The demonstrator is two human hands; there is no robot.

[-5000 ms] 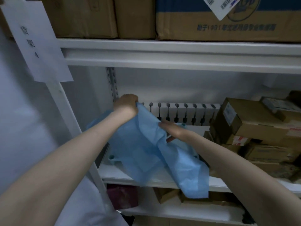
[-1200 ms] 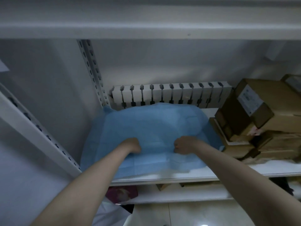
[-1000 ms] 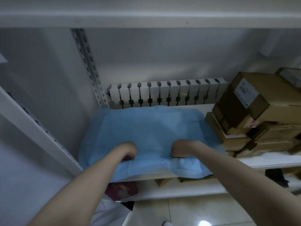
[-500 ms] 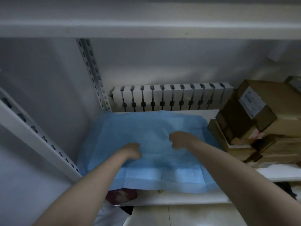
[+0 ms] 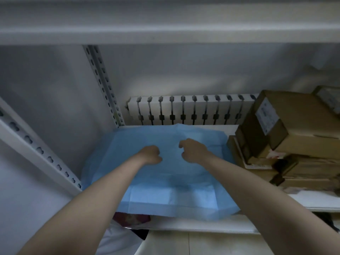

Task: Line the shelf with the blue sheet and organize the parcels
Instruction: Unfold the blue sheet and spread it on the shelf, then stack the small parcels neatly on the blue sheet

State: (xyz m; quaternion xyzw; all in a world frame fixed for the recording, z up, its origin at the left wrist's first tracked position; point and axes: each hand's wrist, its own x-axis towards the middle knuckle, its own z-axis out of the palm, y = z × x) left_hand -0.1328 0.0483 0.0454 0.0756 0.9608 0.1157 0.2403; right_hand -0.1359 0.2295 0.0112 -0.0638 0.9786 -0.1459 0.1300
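The blue sheet [image 5: 165,181] lies spread over the left part of the white shelf [image 5: 312,199]. Its front edge hangs over the shelf's lip and its back edge reaches the rear. My left hand [image 5: 150,154] rests knuckles-down on the middle of the sheet, its fingers curled under and hidden. Just to the right, my right hand [image 5: 193,150] sits on the sheet with fingers loosely curled and nothing visibly pinched. A stack of brown cardboard parcels [image 5: 294,135] stands on the bare shelf, touching the sheet's right edge.
A white slotted radiator-like panel [image 5: 184,111] runs along the back. Perforated uprights stand at the rear left [image 5: 103,85] and front left [image 5: 36,150]. The upper shelf [image 5: 165,21] is close overhead. A dark red packet [image 5: 132,219] lies on the lower shelf.
The sheet went from bunched in my hands to spread flat on the shelf. In the last second both hands slid from its front edge back toward its middle.
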